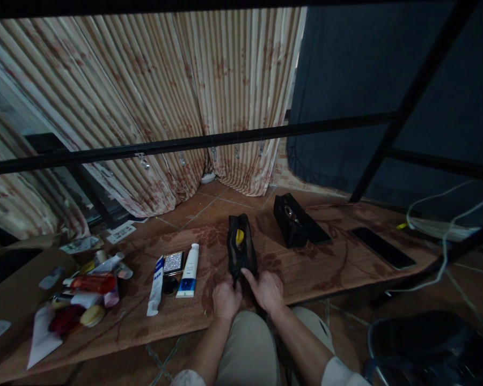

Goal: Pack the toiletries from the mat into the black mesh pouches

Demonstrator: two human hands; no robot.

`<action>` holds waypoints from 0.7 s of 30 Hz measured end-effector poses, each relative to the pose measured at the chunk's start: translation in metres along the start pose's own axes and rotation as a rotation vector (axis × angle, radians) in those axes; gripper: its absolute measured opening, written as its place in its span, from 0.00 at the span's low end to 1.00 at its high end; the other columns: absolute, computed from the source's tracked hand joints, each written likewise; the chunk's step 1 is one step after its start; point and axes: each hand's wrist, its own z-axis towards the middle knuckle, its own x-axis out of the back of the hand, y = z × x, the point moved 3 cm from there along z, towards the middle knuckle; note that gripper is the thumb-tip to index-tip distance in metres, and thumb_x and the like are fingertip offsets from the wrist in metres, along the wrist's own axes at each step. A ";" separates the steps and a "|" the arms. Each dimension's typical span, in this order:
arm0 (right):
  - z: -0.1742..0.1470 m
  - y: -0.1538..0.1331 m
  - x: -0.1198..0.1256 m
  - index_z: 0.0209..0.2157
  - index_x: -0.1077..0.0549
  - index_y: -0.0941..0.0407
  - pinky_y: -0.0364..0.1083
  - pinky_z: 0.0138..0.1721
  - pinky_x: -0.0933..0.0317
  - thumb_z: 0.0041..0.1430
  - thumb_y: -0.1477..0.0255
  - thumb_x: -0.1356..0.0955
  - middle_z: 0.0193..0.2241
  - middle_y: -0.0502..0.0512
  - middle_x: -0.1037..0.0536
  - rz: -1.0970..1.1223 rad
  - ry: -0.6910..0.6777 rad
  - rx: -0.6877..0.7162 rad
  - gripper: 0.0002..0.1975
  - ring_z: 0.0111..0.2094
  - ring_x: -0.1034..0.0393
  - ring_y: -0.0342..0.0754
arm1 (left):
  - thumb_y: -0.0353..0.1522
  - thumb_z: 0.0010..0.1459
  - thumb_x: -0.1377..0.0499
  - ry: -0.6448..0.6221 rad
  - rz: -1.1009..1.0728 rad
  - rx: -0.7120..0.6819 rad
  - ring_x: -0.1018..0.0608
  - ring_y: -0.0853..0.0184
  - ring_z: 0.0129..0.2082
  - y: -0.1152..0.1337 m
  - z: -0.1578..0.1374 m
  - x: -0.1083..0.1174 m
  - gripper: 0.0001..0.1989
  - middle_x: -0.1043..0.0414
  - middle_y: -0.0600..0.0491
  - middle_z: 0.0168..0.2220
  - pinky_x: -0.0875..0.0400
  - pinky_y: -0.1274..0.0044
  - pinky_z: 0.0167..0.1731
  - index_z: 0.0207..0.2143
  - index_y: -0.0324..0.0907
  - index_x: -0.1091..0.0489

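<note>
A small black mesh pouch (235,254) lies on the patterned bench top in front of me, its top open and a yellow item (239,236) showing inside. My left hand (226,298) grips the near left corner of this pouch with fingers closed. At the near right end, my right hand (266,289) pinches the pouch, thumb on top. To the left are a white-and-blue tube (188,271), a second blue-and-white tube (155,287), a glittery square compact (173,262) and a round black item (170,286). A second black pouch (290,221) stands open to the right.
A heap of cosmetics (88,289) and a cardboard box (20,295) sit at the left end. A dark phone (383,247) lies on the right. A black metal rail (209,140) crosses ahead, before striped curtains (145,96). White cables (445,252) hang at the right.
</note>
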 end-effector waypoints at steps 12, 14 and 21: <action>0.000 -0.003 0.007 0.34 0.31 0.56 0.44 0.32 0.43 0.55 0.45 0.45 0.30 0.57 0.23 0.056 0.131 0.039 0.30 0.34 0.27 0.51 | 0.37 0.58 0.49 0.000 0.006 0.004 0.23 0.64 0.34 0.000 -0.001 0.000 0.13 0.24 0.49 0.31 0.39 0.78 0.31 0.40 0.40 0.31; -0.001 -0.003 0.008 0.33 0.31 0.56 0.44 0.32 0.43 0.55 0.45 0.46 0.29 0.57 0.23 0.070 0.134 0.038 0.30 0.34 0.27 0.51 | 0.37 0.58 0.49 -0.001 0.005 0.003 0.23 0.64 0.34 -0.001 0.000 -0.001 0.13 0.24 0.49 0.31 0.39 0.78 0.31 0.40 0.40 0.31; 0.000 -0.003 0.010 0.33 0.31 0.55 0.43 0.35 0.43 0.56 0.46 0.45 0.31 0.56 0.23 0.137 0.194 0.063 0.28 0.36 0.28 0.50 | 0.37 0.58 0.50 -0.002 0.020 -0.004 0.23 0.64 0.34 -0.001 0.001 -0.002 0.14 0.24 0.48 0.33 0.39 0.77 0.31 0.41 0.40 0.31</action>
